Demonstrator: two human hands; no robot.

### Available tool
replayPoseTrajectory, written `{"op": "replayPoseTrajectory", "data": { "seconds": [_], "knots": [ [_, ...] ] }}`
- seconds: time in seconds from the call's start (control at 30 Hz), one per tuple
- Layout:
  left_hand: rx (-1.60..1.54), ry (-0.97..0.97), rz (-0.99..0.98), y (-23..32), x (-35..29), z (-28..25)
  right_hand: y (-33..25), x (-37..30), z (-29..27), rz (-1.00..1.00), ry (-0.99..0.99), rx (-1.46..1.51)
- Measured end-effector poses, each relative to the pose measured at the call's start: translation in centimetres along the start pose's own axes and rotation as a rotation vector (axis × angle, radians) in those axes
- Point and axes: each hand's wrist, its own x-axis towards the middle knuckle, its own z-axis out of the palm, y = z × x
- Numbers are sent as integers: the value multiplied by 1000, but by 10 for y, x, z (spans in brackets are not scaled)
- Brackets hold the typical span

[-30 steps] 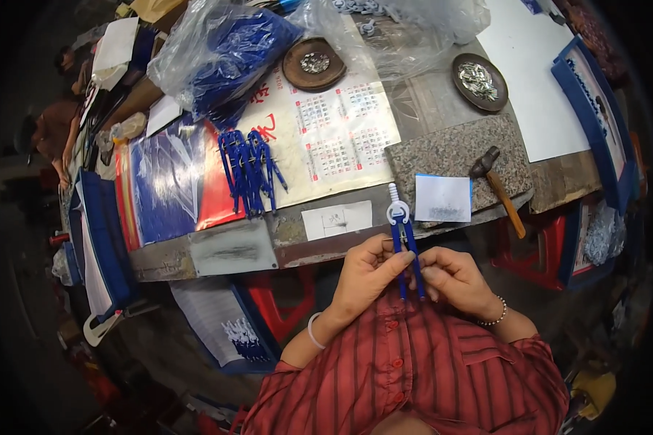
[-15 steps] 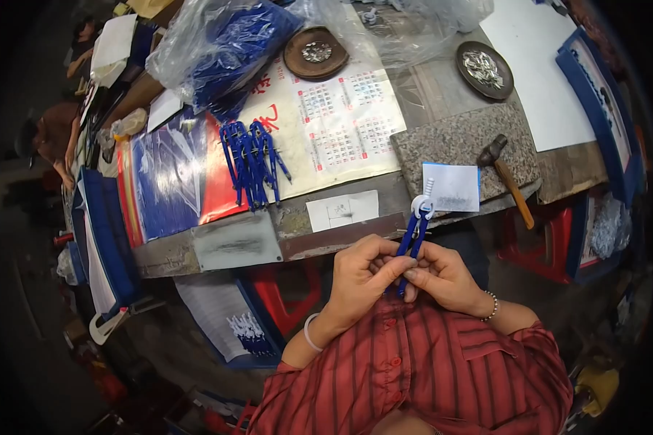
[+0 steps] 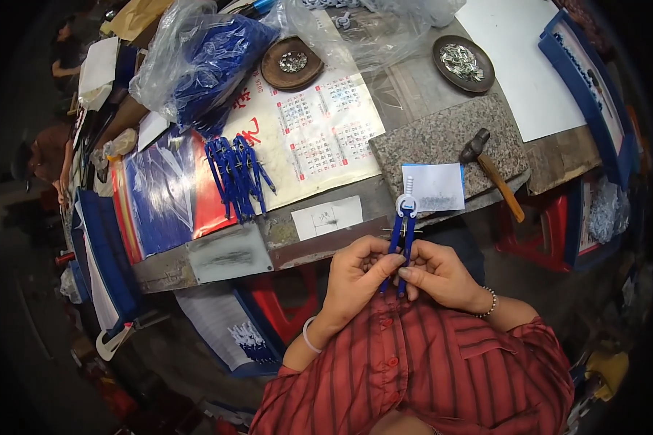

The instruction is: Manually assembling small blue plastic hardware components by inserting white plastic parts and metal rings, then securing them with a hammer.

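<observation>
A blue drawing compass point(image 3: 405, 225) with a white hinge head stands upright between both hands, just in front of the table edge. My left hand point(image 3: 357, 279) pinches its left leg with thumb and fingers. My right hand point(image 3: 440, 275) grips the right leg, close against the left hand. A pile of several finished blue compasses point(image 3: 236, 174) lies on the table to the left, on a calendar sheet point(image 3: 319, 134).
A hammer point(image 3: 492, 172) rests on a grey stone slab point(image 3: 442, 141) beside a small white paper point(image 3: 434, 186). Two round brown dishes of metal parts point(image 3: 292, 63) point(image 3: 463, 63) sit farther back. A clear bag of blue parts point(image 3: 207, 58) lies at the far left. Another person's arm reaches in at the left edge.
The compass has tilted from leaning right to nearly upright, and both hands have shifted slightly along its legs.
</observation>
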Motion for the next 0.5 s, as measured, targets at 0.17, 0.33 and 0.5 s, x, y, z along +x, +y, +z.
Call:
{"op": "replayPoseTrajectory", "data": {
  "seconds": [0.17, 0.33, 0.5],
  "knots": [
    [-9, 63, 6, -7, -13, -4, 3, 6, 4, 23, -47, -43],
    [-160, 165, 5, -19, -41, -18, 11, 20, 17, 61, -164, -126],
    [-225, 305, 16, -37, -72, -35, 12, 40, 37, 139, -290, -289]
  ]
}}
